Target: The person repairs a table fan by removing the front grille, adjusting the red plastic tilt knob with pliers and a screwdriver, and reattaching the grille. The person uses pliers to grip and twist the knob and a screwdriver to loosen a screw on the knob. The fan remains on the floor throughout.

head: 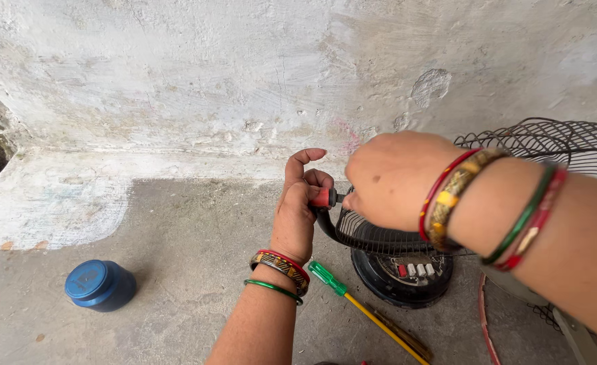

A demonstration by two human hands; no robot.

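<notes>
Wall: a rough whitewashed wall (197,74) with a low ledge at its foot.
Floor: bare grey concrete floor (177,270).
Fan: a black table fan (393,240) by the wall, its wire guard rim between both hands, its round base with push-buttons resting on the floor below.
Right hand: the right hand (390,179), curled shut, presses at the guard's rim; what its fingers pinch is hidden.
Left hand: the left hand (298,203) wraps a red-handled tool (323,198) at the rim, forefinger lifted.
Blue container: a lidded blue container (100,284) stands well apart on the left.
Screwdriver: a green-handled, yellow-shafted screwdriver (352,304) lies just beside the base.
</notes>
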